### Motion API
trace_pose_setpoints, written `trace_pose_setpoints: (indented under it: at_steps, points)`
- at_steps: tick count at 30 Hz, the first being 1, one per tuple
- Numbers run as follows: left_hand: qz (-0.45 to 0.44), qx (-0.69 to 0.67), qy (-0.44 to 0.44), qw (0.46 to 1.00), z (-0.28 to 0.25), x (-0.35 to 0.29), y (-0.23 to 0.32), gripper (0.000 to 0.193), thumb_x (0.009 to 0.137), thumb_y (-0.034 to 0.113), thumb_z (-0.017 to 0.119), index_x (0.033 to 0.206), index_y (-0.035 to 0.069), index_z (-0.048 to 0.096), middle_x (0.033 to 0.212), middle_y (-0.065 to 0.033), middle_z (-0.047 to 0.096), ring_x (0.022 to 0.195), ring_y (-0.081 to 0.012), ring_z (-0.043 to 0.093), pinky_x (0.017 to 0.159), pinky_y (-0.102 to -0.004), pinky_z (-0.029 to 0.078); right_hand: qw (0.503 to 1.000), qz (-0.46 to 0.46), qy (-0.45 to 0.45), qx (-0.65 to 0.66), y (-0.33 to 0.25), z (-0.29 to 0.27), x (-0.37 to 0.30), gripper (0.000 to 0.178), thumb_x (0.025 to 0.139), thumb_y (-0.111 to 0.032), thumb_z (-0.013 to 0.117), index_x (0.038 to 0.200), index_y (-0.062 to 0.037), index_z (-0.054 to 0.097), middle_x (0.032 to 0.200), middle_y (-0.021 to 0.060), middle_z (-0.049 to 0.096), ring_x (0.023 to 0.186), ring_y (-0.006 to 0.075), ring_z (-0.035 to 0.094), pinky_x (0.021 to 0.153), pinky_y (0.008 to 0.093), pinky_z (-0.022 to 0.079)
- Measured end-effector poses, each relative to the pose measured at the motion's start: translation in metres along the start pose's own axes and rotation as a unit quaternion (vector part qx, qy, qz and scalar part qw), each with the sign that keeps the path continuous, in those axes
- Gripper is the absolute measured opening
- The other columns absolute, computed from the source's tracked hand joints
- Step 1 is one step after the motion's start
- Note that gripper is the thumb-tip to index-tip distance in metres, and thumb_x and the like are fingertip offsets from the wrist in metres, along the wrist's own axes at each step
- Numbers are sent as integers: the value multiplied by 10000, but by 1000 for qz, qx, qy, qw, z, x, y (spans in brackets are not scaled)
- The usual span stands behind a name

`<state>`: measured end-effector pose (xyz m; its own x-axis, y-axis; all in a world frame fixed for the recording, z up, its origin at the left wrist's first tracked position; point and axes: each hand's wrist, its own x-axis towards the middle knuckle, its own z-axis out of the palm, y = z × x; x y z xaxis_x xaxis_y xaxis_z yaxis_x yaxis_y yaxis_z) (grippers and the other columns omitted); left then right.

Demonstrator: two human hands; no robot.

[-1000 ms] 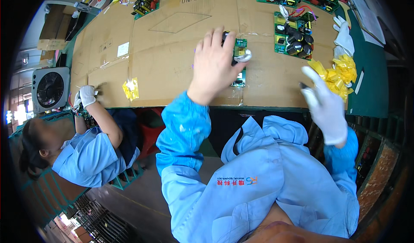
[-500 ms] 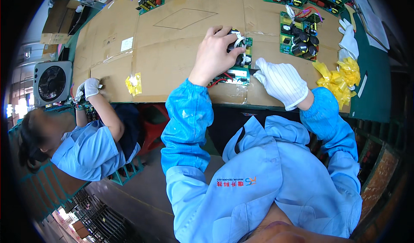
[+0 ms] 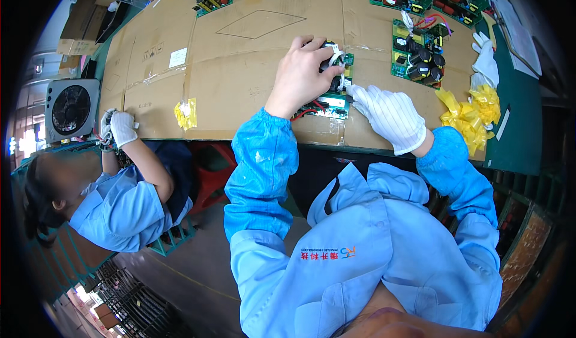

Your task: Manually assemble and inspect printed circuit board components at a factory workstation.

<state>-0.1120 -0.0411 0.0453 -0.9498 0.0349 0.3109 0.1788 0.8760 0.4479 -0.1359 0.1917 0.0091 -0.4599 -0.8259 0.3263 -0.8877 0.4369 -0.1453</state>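
Observation:
My bare left hand (image 3: 303,74) is curled over a green circuit board (image 3: 330,108), its fingers gripping black round parts and a white cable near the board's right side. Much of the board is hidden under that hand; red wires show at its near left. Close against the board's right edge is my right hand (image 3: 390,119), in a white striped glove. Its fingers are closed on something small and dark, mostly hidden, that I cannot make out. Blue sleeve covers reach up both my forearms.
Brown cardboard (image 3: 240,86) covers the table. Another populated circuit board (image 3: 418,56) lies to the right, near yellow tape scraps (image 3: 471,119) and a white glove (image 3: 485,62). More boards sit at the far edge. At left, a co-worker (image 3: 120,200) works beside a fan (image 3: 72,110).
My right hand has moved slightly left, closer against the board's edge. My left hand keeps its grip on the board. The co-worker's hands have shifted a little.

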Motion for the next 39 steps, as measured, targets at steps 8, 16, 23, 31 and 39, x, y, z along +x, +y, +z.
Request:
trace_pose_setpoints:
  at_steps: [8, 16, 23, 31, 39]
  points:
    - [11, -1, 22, 1000, 4, -2, -2, 336, 786, 275, 802, 1050, 69, 777, 1249, -142, 689, 1199, -363, 582, 954, -448, 531, 998, -20, -51, 31, 6, -16, 7, 464, 909, -140, 581, 1360, -241, 610, 780, 56, 585, 602, 255, 610, 515, 414, 465]
    - [14, 4, 22, 1000, 5, -2, -2, 325, 793, 279, 799, 1054, 87, 779, 1243, -135, 689, 1200, -354, 581, 945, -447, 536, 998, -45, -43, 28, 11, -5, 6, 392, 892, -143, 593, 1264, -236, 675, 779, 67, 587, 587, 271, 598, 517, 429, 463]
    - [-2, 0, -4, 1000, 2, -4, -1, 373, 823, 281, 794, 1164, 133, 767, 1306, -151, 677, 1244, -341, 569, 1011, -434, 503, 989, 46, -20, 140, 8, -17, 5, 306, 964, -186, 586, 1249, -255, 673, 805, 72, 637, 679, 289, 651, 545, 421, 492]
    - [5, -12, 5, 1000, 2, -2, 0, 319, 838, 244, 761, 1136, 134, 770, 1296, -137, 670, 1240, -371, 557, 998, -447, 506, 972, 127, -94, 171, 31, 3, 26, 255, 1022, -273, 538, 1239, -162, 613, 1046, 144, 723, 940, 387, 681, 758, 492, 543]
    - [-1, -14, -5, 1000, 1, -2, -1, 328, 835, 239, 765, 1145, 130, 765, 1298, -146, 668, 1244, -377, 555, 996, -453, 505, 960, 120, -163, 192, 42, -1, 32, 347, 1010, -324, 544, 1329, -193, 576, 982, 181, 728, 878, 418, 683, 741, 526, 537]
